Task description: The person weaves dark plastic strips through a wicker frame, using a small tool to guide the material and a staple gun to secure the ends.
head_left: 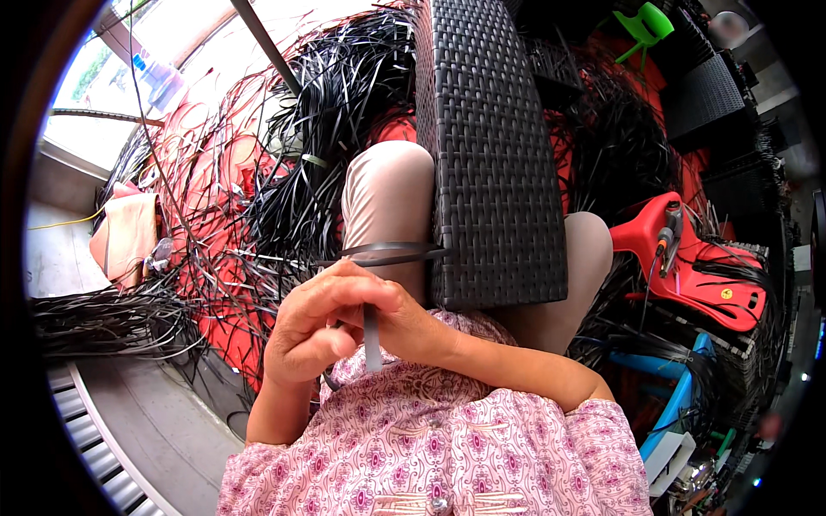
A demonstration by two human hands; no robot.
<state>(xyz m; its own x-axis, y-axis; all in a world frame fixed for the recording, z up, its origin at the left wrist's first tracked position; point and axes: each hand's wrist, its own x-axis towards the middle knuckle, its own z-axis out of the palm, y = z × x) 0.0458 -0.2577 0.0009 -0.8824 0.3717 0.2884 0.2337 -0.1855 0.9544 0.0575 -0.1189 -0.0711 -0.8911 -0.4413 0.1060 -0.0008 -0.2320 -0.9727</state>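
My left hand (305, 320) and my right hand (413, 325) meet in front of my lap, fingers curled and overlapping. Two flat black plastic strips (396, 254) run from the side of a dark woven rattan panel (495, 163) to just above my hands. Below the curled fingers a flat grey piece (372, 340) sticks out downward; its upper end is hidden, so its kind is unclear. The long panel rests upright across my lap, between my knees, its near end by my right forearm. Overlapping fingers hide exactly where the strips are gripped.
Bundles of loose black strips (344, 112) cover the red floor sheet (215, 163) ahead and left. At right stands a red plastic chair (718, 297) with a power tool (668, 234) on it, near a blue frame (675, 404). A small green chair (645, 27) is farther back.
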